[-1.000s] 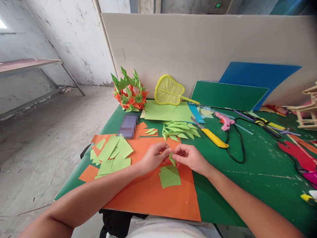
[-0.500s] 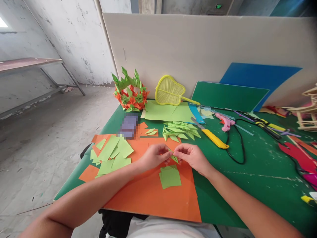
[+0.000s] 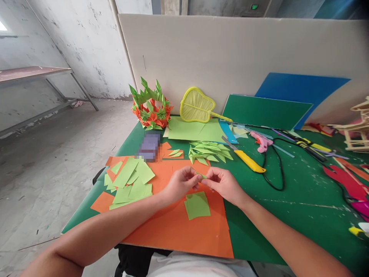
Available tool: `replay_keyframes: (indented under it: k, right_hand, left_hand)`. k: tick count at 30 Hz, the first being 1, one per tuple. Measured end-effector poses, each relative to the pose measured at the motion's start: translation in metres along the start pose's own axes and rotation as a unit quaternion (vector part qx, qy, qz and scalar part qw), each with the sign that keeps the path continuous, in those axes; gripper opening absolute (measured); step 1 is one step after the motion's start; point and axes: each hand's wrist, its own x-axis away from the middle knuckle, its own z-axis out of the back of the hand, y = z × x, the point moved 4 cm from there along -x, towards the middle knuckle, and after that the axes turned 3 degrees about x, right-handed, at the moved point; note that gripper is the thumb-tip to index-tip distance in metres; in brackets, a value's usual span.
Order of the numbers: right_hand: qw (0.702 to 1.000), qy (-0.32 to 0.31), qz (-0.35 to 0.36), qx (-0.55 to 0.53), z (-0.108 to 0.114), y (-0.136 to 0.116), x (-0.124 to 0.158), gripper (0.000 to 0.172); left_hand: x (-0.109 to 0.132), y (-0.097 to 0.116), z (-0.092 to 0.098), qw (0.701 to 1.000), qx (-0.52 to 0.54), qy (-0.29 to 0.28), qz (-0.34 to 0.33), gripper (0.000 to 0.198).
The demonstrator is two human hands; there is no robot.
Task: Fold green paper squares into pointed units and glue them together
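Note:
A small folded piece of green paper (image 3: 203, 176) is pinched between my two hands, mostly covered by the fingers. My left hand (image 3: 184, 181) is closed on its left end, and my right hand (image 3: 221, 182) grips the right end. Just below them, a few green paper squares (image 3: 197, 205) lie stacked on an orange sheet (image 3: 184, 234). Beyond my hands is a heap of folded green paper leaves (image 3: 209, 151). To the left, loose green paper pieces (image 3: 134, 188) overlap one another.
A paper crown-like ring (image 3: 151, 109) in green and orange stands at the back left, near a yellow fan (image 3: 197, 105). On the right lie a yellow utility knife (image 3: 249, 161) and a pink glue gun (image 3: 261, 141) with its black cord. A blurred-out purple item (image 3: 150, 146) rests left.
The green paper between my fingers has turned from hanging downward to nearly edge-on, showing less of itself. My right fingers have shifted slightly. The other things stay put.

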Motion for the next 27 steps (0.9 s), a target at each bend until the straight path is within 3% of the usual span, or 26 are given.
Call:
replay_keyframes:
  k: [8,17,22,27]
  right_hand:
    - [0.998,-0.008,-0.004,-0.055,0.001,0.002,-0.003,0.032]
    - [0.999,0.031,0.040,0.018,0.002,-0.005,0.002,0.033]
    - [0.997,0.041,0.062,0.010,0.001,-0.006,0.002,0.024]
    - [0.987,0.082,0.111,0.082,0.001,-0.011,0.006,0.014]
  left_hand:
    - [-0.003,-0.003,0.003,0.999,0.025,-0.021,0.024,0.040]
    - [-0.004,-0.010,0.002,0.999,0.020,-0.015,0.029,0.041]
    - [-0.003,-0.008,0.002,0.999,0.032,-0.006,0.028,0.041]
    - [-0.002,-0.007,0.000,0.998,0.051,-0.017,0.042,0.040]
